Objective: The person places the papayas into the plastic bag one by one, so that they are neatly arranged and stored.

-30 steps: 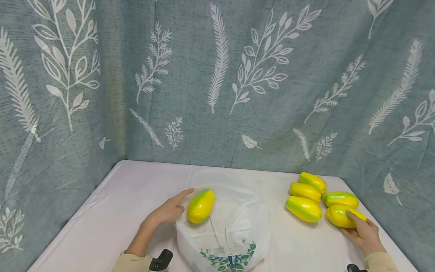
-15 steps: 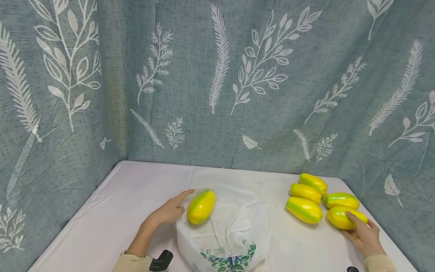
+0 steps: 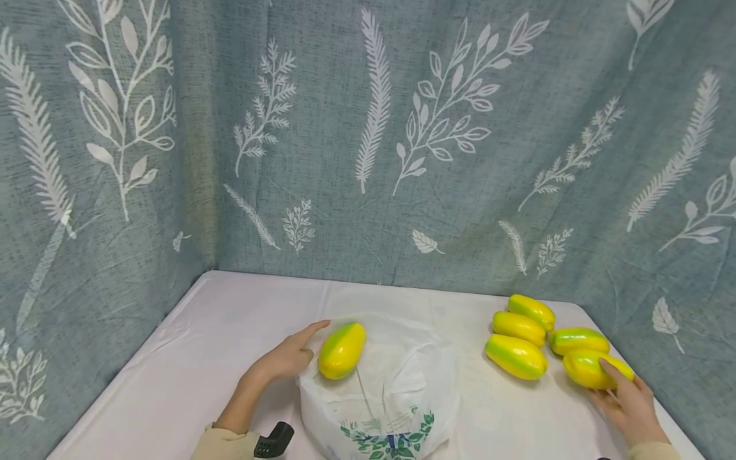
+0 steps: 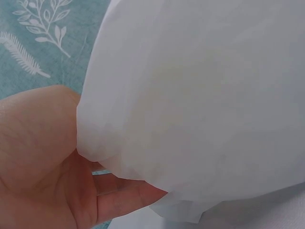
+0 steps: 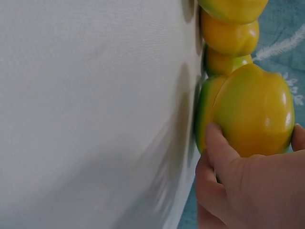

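Fruit (image 3: 589, 368) is gripped by the right hand (image 3: 629, 406). The white bag (image 3: 428, 380) is touched by the left hand (image 3: 287, 358); whether it is pinched cannot be told. Inside, near that hand, one fruit (image 3: 342, 351) is seen; four others (image 3: 515, 356) are bunched beside the right hand.

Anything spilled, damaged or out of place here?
Nothing stands out: one papaya sits within the open bag, the right hand grips another papaya, and four more lie on the table; no spill or damage visible.
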### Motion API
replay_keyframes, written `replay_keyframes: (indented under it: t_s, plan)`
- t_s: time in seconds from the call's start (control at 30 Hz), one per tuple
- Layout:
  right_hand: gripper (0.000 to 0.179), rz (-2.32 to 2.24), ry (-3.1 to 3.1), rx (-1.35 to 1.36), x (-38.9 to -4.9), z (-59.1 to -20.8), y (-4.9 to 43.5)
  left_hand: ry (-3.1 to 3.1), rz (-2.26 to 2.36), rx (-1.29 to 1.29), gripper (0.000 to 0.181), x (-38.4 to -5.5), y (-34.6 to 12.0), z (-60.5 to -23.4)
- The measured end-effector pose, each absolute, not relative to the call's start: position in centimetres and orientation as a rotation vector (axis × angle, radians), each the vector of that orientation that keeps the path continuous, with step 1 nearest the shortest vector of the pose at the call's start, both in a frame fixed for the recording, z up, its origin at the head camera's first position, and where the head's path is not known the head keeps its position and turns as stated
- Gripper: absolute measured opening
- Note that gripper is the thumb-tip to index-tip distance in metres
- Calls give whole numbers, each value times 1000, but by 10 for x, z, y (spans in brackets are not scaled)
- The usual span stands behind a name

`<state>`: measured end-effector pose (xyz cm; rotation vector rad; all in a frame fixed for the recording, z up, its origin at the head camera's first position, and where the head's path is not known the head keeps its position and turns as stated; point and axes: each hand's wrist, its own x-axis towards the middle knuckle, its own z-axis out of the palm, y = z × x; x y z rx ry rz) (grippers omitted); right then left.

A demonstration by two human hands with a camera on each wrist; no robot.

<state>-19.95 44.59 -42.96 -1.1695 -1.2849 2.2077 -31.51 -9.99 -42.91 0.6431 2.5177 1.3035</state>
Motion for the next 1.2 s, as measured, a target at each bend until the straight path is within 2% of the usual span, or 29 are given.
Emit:
replay_keyframes:
  t_s: [0.13,0.23,0.47,0.67,0.7,0.8,0.93,1.03,1.2]
  plan:
    - [130,2190,-1331,-1171,-198,-425,446,2517,1308,645,61,-315,-99,-429]
    - [124,2216,-1340,-1158,-199,-422,446,2516,1314,640,61,-314,-99,-429]
    - [52,2432,-1429,-1005,-203,-412,445,2523,1319,622,61,-313,-95,-428]
    - [33,2525,-1536,-810,-210,-402,433,2526,1320,612,62,-313,-93,-427]
    - [32,2534,-1552,-794,-210,-400,431,2526,1319,612,62,-313,-93,-427]
    - [51,2549,-1578,-791,-213,-394,421,2528,1315,612,62,-313,-93,-427]
    - [89,2513,-1658,-806,-219,-390,410,2530,1311,610,62,-313,-94,-427]
    - [99,2469,-1768,-764,-224,-389,400,2531,1312,609,62,-313,-94,-427]
    - [99,2448,-1874,-697,-229,-388,382,2530,1312,606,62,-313,-94,-427]
